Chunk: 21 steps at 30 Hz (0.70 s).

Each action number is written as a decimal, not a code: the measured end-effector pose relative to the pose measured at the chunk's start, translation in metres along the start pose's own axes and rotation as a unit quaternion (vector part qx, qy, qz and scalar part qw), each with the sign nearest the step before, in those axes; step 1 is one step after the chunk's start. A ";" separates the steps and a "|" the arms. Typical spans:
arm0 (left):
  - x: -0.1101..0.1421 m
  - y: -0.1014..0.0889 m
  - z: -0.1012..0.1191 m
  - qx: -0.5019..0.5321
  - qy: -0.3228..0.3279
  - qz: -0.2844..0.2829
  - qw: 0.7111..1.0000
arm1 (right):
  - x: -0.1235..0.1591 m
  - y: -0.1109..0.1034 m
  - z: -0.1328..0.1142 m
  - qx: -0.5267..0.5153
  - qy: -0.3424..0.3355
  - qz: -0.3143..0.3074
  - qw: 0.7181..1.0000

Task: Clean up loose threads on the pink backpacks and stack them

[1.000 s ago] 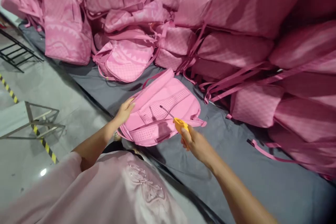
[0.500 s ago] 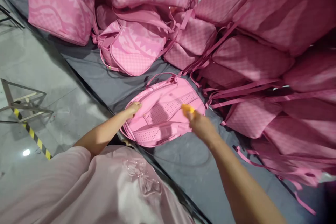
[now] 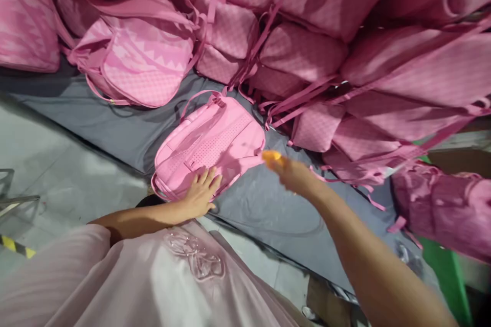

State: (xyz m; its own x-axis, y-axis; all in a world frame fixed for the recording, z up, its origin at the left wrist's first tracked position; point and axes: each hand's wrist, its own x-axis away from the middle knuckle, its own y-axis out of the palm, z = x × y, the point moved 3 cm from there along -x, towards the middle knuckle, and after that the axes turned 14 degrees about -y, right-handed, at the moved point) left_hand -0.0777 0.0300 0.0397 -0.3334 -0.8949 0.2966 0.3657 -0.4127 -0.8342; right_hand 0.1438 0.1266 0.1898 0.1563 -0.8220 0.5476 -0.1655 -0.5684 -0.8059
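Note:
A pink backpack [image 3: 215, 143] lies on the grey cloth in front of me, its dotted back panel and straps facing up. My left hand [image 3: 201, 194] rests on its near edge, fingers spread and pressed flat against the strap side. Just off the backpack's right side, my right hand [image 3: 289, 171] is closed around a small yellow-orange tool [image 3: 271, 157], blurred by motion. A pink strap [image 3: 249, 161] reaches from the backpack toward that tool; whether the hand also grips the strap I cannot tell.
Pink checked backpacks [image 3: 303, 51] are piled along the back and right. A shark-mouth patterned backpack [image 3: 149, 61] sits at the back left. The grey cloth [image 3: 268, 214] covers the table, whose edge runs close to my body. A green surface [image 3: 447, 271] shows at the lower right.
My left hand has let go of the backpack's left edge and now lies flat on its near side. My right hand has moved off the backpack to the right. The view has shifted right.

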 end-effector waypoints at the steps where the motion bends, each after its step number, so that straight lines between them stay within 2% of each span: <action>1: 0.000 0.008 0.005 -0.019 -0.011 -0.020 1.000 | 0.010 0.003 0.004 -0.042 0.010 -0.047 0.998; 2: -0.003 0.013 0.007 -0.020 -0.027 -0.026 0.999 | 0.021 0.006 0.009 -0.079 0.030 -0.069 0.994; 3: -0.006 0.014 0.005 0.003 -0.042 -0.022 0.999 | 0.032 0.008 0.017 -0.101 0.057 -0.057 0.992; 5: -0.015 0.007 -0.006 0.132 -0.071 -0.007 0.989 | 0.056 0.012 0.035 -0.101 0.120 0.027 0.987; 6: -0.021 0.001 -0.016 0.234 -0.109 -0.012 0.966 | 0.067 0.016 0.043 -0.101 0.135 0.054 0.984; 7: -0.026 -0.003 -0.026 0.339 -0.160 -0.031 0.926 | 0.076 0.024 0.048 -0.117 0.127 0.049 0.984; 9: -0.032 -0.007 -0.043 0.488 -0.272 -0.091 0.824 | 0.086 0.046 0.048 -0.219 0.048 -0.069 0.972; 10: -0.034 -0.007 -0.047 0.521 -0.317 -0.117 0.784 | 0.087 0.055 0.046 -0.254 0.013 -0.113 0.961; 11: -0.035 -0.006 -0.048 0.531 -0.344 -0.133 0.763 | 0.086 0.059 0.045 -0.250 0.013 -0.113 0.962; 12: -0.034 -0.005 -0.046 0.527 -0.355 -0.137 0.760 | 0.082 0.057 0.046 -0.210 0.040 -0.063 0.975; 14: -0.030 0.000 -0.038 0.516 -0.365 -0.115 0.766 | 0.070 0.047 0.043 -0.144 0.055 0.010 0.988; 15: -0.027 0.002 -0.033 0.505 -0.360 -0.092 0.779 | 0.063 0.042 0.040 -0.128 0.037 0.017 0.991; 16: -0.024 0.004 -0.027 0.474 -0.340 -0.059 0.810 | 0.057 0.038 0.037 -0.117 0.016 0.009 0.993; 17: -0.022 0.005 -0.020 0.417 -0.309 -0.020 0.854 | 0.052 0.034 0.035 -0.095 0.010 0.014 0.995; 19: -0.018 0.005 -0.004 0.235 -0.225 0.056 0.944 | 0.048 0.025 0.035 -0.013 0.053 0.066 0.996; 20: -0.018 0.006 0.004 0.136 -0.182 0.081 0.970 | 0.049 0.024 0.036 0.023 0.074 0.086 0.993; 21: -0.019 0.007 0.011 0.054 -0.151 0.090 0.983 | 0.050 0.025 0.036 0.042 0.075 0.084 0.993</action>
State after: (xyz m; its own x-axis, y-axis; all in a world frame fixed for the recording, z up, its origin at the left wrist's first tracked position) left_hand -0.0594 0.0420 0.0334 0.0129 -0.9579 0.2867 0.4904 -0.2438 -0.8367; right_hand 0.1827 0.0725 0.1888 -0.0139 -0.9049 0.4254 -0.0941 -0.4224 -0.9015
